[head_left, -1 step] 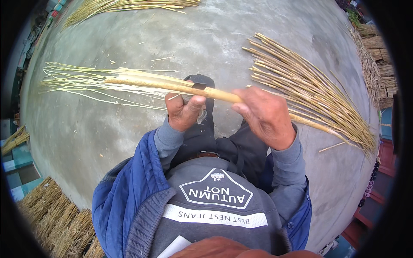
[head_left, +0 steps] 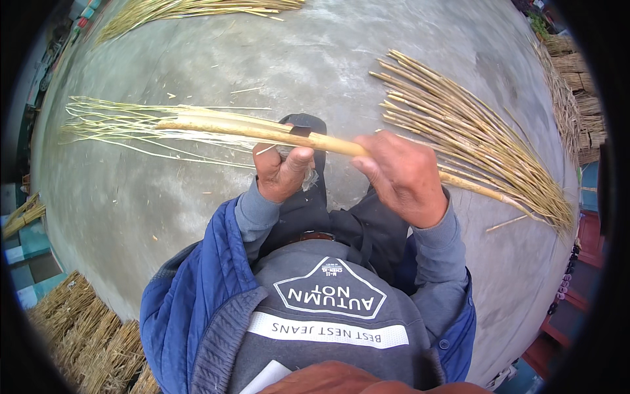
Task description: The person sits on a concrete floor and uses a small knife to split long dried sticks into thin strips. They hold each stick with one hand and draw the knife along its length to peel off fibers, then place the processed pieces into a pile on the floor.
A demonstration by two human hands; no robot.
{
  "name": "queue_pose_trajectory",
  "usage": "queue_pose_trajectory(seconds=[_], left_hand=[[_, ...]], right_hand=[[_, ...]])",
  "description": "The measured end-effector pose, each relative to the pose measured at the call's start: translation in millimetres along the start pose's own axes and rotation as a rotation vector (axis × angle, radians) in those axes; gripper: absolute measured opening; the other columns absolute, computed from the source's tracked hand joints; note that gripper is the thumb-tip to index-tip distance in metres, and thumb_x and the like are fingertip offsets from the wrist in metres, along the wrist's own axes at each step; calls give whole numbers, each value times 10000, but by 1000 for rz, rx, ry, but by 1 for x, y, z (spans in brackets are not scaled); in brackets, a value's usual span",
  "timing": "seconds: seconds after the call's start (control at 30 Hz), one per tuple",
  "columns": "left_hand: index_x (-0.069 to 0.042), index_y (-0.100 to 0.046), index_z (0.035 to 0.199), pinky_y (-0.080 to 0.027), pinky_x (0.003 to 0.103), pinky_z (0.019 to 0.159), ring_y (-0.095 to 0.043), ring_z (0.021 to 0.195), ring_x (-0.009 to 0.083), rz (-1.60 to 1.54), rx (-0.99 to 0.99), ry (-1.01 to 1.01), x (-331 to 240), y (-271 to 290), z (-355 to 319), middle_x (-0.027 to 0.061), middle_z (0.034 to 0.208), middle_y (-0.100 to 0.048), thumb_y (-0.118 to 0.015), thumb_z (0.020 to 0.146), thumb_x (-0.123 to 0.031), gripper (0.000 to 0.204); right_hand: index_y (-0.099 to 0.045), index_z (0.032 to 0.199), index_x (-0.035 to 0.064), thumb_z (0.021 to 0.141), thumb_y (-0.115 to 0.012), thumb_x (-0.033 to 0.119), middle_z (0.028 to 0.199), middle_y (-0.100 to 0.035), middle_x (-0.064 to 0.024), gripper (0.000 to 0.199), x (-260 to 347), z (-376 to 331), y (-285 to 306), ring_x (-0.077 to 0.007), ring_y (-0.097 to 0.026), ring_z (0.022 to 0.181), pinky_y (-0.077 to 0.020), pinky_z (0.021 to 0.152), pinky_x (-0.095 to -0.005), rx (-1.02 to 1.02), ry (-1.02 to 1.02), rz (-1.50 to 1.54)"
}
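A long yellow-brown plant stalk (head_left: 338, 144) lies crosswise in front of me. My right hand (head_left: 408, 177) is closed around its unsplit part, and the stalk runs on past that hand to the right. My left hand (head_left: 281, 172) is closed, thumb up, under the stalk beside a small dark blade (head_left: 300, 131) set across it. Left of the blade the stalk is split open, showing a pale inside. How the blade is held is partly hidden by fingers and stalk. Some greyish wrapping shows at the left palm. Thin pale-green strips (head_left: 98, 111) fan out at left.
Several brown stalks (head_left: 472, 144) lie spread on the concrete floor (head_left: 315, 52) at right. Another bundle (head_left: 197, 8) lies at the far left. Straw-like bundles (head_left: 92, 335) are stacked at lower left and more bundles (head_left: 581, 85) at the right edge. My dark-trousered legs (head_left: 305, 217) are below the stalk.
The stalk has shifted very slightly to the left, with my right hand moving a little along with it. My left hand and the blade stay in place.
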State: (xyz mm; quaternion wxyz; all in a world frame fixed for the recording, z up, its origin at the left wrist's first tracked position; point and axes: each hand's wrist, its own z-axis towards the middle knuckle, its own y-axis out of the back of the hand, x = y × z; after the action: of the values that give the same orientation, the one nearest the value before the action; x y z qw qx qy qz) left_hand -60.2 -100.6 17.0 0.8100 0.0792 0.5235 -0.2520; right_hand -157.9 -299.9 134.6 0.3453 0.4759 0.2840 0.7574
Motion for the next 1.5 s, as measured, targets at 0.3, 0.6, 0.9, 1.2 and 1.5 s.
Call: queue_pose_trajectory(seconds=[0.3,0.6,0.9,1.2,1.5], left_hand=[[12,-723,1082,-542,388,772,-668,778,256,238,33,-230,-4,-10,7,106,914,-735,-816,944,-386,432],[37,-594,1045,-488,297,637,-594,701,142,222,-34,-141,-16,-23,12,98,834,-642,-639,1044,-533,572],[28,-594,1018,-447,298,646,-557,755,138,136,-99,-152,-8,-42,13,80,868,-613,-516,1075,-596,632],[21,-615,964,-453,329,642,-577,741,173,376,-42,-278,4,-23,20,88,853,-616,-461,1088,-610,661],[22,-652,1038,-493,449,625,-643,693,343,597,-2,-491,13,-13,48,156,834,-676,-638,1049,-493,515]], right_hand=[[-699,1073,38,917,-774,143,827,-646,-127,202,11,1,-3,-328,-664,696,-495,584,-417,-52,9,56],[-687,1012,57,909,-782,155,818,-648,-118,171,8,0,4,-330,-661,686,-485,569,-419,-100,26,44],[-669,1002,69,930,-758,171,801,-640,-107,154,12,4,-4,-323,-656,660,-473,539,-423,-131,-4,0],[-666,999,70,941,-747,180,810,-648,-104,149,11,12,-11,-326,-660,665,-479,537,-422,-153,16,-53],[-699,1119,33,907,-774,149,840,-664,-126,253,-5,18,-18,-330,-670,704,-505,594,-428,-203,40,-110]])
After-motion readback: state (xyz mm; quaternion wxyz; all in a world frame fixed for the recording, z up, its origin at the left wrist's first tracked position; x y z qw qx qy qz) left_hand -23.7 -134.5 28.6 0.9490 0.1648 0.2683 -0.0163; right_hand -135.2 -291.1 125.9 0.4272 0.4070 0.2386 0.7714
